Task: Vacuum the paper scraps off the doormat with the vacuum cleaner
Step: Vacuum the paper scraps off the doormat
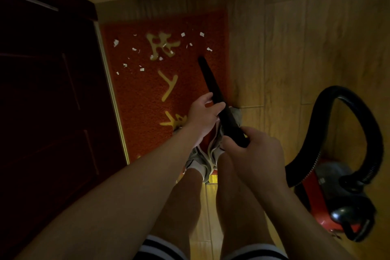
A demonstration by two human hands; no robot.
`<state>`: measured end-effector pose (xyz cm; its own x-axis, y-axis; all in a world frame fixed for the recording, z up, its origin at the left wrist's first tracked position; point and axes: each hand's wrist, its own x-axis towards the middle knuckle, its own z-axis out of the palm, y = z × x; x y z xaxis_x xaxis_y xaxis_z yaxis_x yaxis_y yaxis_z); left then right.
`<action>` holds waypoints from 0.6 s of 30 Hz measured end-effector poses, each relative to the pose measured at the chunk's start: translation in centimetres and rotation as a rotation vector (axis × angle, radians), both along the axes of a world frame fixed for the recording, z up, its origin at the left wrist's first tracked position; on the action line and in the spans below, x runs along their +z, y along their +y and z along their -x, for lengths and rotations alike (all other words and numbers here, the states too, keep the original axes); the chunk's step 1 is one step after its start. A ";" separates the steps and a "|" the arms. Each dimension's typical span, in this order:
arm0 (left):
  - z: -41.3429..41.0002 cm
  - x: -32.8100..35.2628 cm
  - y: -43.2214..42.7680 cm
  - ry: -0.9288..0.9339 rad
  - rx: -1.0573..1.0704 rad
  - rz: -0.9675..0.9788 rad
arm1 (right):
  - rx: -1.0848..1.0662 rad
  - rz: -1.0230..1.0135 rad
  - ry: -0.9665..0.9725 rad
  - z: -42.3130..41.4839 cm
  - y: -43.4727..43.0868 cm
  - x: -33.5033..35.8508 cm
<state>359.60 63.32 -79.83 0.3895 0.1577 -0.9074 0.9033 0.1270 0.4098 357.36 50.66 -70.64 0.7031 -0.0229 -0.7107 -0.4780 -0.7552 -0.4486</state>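
Both hands, the left hand [202, 116] ahead of the right hand [255, 150], clamp the black vacuum wand [213, 88], steering its tip toward the paper scraps [135, 57] scattered on the red doormat [143, 99].

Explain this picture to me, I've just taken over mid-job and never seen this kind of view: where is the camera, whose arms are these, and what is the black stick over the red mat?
There is one picture, taken by a wide-angle camera on the person's head, looking down past their own arms and legs to the floor. No robot is involved. The black stick is the vacuum's rigid tube. The left hand grips it partway along, and the right hand holds its near end. Its far tip points toward the scraps. A ribbed black hose loops to the red vacuum cleaner standing on the wooden floor at right. The orange-red doormat lies beside a dark door on the left. White paper scraps are scattered over its far part, so they have not been picked up yet.
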 end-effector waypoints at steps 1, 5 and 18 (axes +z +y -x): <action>-0.3 0.0 -0.1 -0.002 -0.006 0.001 | -0.004 -0.001 0.002 -0.2 -0.1 0.0; -1.5 0.1 -0.8 -0.006 -0.007 0.016 | -0.029 -0.019 0.009 -1.3 -0.8 0.1; -5.0 0.3 -1.5 -0.017 0.038 0.048 | -0.010 -0.048 0.056 -5.4 -1.8 0.5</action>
<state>364.56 61.84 -79.52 0.3993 0.1290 -0.9077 0.8905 0.1808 0.4174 362.77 48.89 -70.13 0.6622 0.0055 -0.7493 -0.5106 -0.7286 -0.4566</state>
